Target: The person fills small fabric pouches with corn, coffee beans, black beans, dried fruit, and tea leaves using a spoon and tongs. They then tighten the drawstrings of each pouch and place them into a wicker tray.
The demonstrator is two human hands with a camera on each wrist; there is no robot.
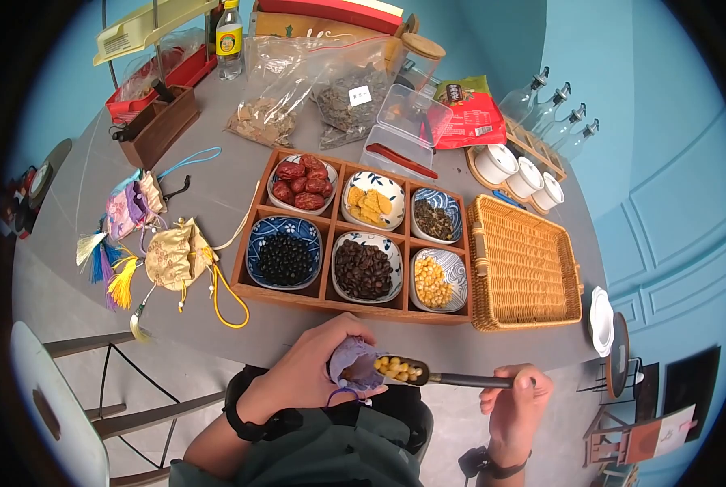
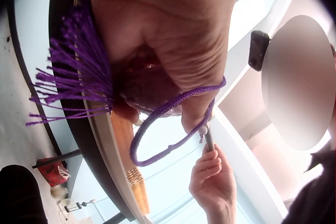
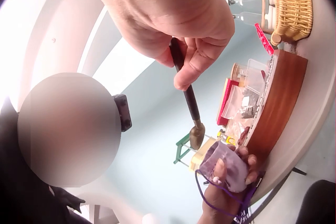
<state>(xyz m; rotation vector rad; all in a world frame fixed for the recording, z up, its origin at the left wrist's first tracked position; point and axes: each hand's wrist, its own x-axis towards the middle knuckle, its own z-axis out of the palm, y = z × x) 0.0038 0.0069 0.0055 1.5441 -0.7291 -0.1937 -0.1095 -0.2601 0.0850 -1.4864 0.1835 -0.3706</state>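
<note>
My left hand grips a small purple drawstring pouch, its mouth spread open and tilted toward the right. A purple cord loop and a purple tassel hang from it. In my right hand is the dark handle of a spoon, pinched between thumb and fingers. The spoon's bowl carries yellow corn kernels and lies right at the pouch's mouth. Above the hands, a wooden divided tray holds patterned bowls, among them one of corn kernels. The pouch's inside is mostly hidden.
Other bowls hold red dates, black beans and dark brown pieces. A wicker basket stands right of the tray. Left lie a gold pouch and a floral pouch. Plastic bags and a bottle stand behind.
</note>
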